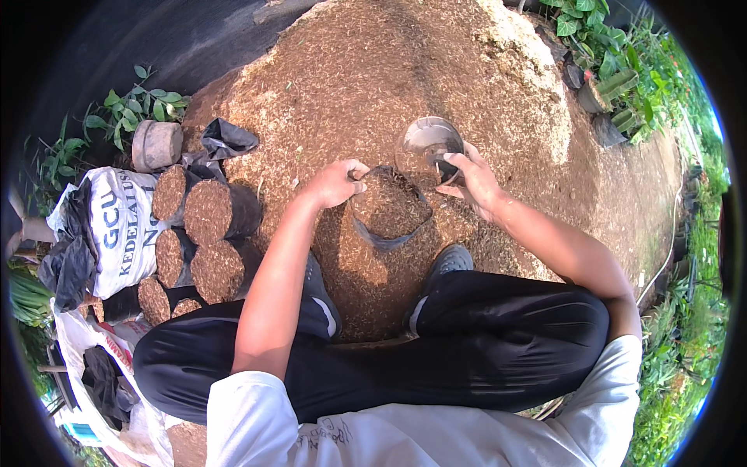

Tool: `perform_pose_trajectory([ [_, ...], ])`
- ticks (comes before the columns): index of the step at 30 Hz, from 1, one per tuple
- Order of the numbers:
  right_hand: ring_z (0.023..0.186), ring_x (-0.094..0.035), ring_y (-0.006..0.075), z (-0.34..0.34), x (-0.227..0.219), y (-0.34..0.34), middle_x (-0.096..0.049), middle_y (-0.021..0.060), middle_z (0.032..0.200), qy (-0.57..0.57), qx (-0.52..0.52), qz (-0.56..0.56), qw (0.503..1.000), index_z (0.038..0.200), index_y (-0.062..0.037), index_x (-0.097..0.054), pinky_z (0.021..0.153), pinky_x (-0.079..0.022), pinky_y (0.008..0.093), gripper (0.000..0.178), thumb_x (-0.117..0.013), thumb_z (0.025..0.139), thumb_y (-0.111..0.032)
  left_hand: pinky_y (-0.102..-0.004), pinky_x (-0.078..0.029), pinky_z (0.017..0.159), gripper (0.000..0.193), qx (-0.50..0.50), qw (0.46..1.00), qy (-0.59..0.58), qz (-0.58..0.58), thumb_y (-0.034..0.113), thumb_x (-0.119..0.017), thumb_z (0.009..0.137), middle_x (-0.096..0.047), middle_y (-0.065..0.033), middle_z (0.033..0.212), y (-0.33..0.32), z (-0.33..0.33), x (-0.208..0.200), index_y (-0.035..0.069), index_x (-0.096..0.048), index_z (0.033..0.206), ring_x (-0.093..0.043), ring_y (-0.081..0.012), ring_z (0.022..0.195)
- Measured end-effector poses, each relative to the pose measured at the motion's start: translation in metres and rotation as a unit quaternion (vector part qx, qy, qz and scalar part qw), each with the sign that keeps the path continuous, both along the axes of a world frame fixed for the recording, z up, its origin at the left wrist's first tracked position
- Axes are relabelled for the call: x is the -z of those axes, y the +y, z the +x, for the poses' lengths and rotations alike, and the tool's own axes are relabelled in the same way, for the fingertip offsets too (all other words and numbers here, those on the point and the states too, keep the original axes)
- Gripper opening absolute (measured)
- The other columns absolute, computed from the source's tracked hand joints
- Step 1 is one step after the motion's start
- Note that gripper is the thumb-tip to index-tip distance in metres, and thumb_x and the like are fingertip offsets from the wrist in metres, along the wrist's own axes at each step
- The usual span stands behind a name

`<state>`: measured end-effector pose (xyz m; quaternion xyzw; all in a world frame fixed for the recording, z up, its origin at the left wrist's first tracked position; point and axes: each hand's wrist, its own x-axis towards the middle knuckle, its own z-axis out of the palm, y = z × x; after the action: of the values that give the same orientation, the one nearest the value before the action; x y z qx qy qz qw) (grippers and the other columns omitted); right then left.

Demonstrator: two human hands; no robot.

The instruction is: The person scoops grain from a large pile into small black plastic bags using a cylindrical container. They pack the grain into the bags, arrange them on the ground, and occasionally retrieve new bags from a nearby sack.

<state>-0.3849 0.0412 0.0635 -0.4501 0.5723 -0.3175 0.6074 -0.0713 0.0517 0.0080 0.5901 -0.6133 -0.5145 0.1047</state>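
Note:
A black plastic grow bag [381, 240] filled with brown, fibrous soil mix stands on the ground between my feet. My left hand [336, 184] pinches its upper left rim between thumb and fingers. Just beyond the bag's right side, my right hand [476, 180] is closed around the dark edge of a round, scoop-like container [429, 128]. The container is tilted, with a pale, see-through-looking wall, and sits close to the bag's rim. Whether any mix lies inside it, I cannot tell.
Several filled grow bags [208, 212] lie stacked at the left, beside a printed white sack [117, 222] and a grey pot [157, 145]. Loose brown mix [350, 86] spreads ahead. A potted cactus [603, 93] and greenery line the right. A crumpled black bag [227, 138] lies near the stack.

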Motion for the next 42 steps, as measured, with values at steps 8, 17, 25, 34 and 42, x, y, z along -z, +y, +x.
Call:
perform_pose_trajectory([
  [8,0.124,-0.065,0.0273,-0.024,0.046,-0.045,-0.051,0.0192,0.150,-0.047,0.059,0.184,0.980,0.161,-0.0121,-0.030,0.101,-0.063,0.0394,0.057,-0.044,0.107,-0.022,-0.0389,-0.056,0.088,0.026,-0.010,0.996,-0.055,-0.065,0.018,-0.071,0.101,-0.078,-0.0089,0.105,0.012,-0.008,-0.014,0.006,-0.069,0.124,-0.073,-0.0185,0.093],
  [17,0.095,-0.076,0.0293,-0.010,0.025,-0.025,-0.071,0.0213,0.116,0.266,-0.295,0.085,0.914,0.132,0.0020,-0.061,0.090,-0.066,0.0421,0.061,-0.051,0.108,-0.054,-0.0432,-0.065,0.076,0.038,0.075,0.962,-0.258,0.038,0.029,-0.059,0.105,-0.076,-0.0271,0.098,0.013,-0.014,-0.046,-0.005,-0.076,0.111,-0.078,-0.0297,0.076],
  [25,0.072,-0.070,0.0325,0.007,0.025,-0.002,-0.069,0.0190,0.080,0.457,-0.516,-0.274,0.671,0.104,0.0011,-0.070,0.070,-0.057,0.0459,0.038,-0.056,0.107,-0.034,-0.0533,-0.052,0.102,0.053,0.188,0.934,-0.303,-0.022,0.042,-0.049,0.109,-0.073,-0.0291,0.113,0.020,-0.016,-0.042,-0.004,-0.074,0.113,-0.068,-0.0447,0.115],
  [34,0.061,-0.062,0.0304,-0.016,0.019,0.005,-0.060,0.0171,0.070,0.299,-0.398,-0.085,0.863,0.094,0.0011,-0.060,0.070,-0.054,0.0474,0.051,-0.049,0.111,-0.045,-0.0481,-0.058,0.079,0.069,0.183,0.939,-0.291,0.018,0.058,-0.056,0.104,-0.073,-0.0225,0.095,0.026,-0.004,-0.078,-0.008,-0.070,0.094,-0.072,-0.0367,0.079],
  [42,0.093,-0.075,0.0368,0.004,0.026,0.011,-0.073,0.0247,0.087,0.334,-0.528,-0.090,0.776,0.100,0.0084,-0.071,0.091,-0.055,0.0504,0.058,-0.049,0.110,-0.045,-0.0430,-0.053,0.053,0.053,0.030,0.968,-0.196,0.156,0.042,-0.045,0.112,-0.070,-0.0172,0.086,0.030,-0.009,-0.037,-0.005,-0.069,0.104,-0.070,-0.0268,0.061],
])
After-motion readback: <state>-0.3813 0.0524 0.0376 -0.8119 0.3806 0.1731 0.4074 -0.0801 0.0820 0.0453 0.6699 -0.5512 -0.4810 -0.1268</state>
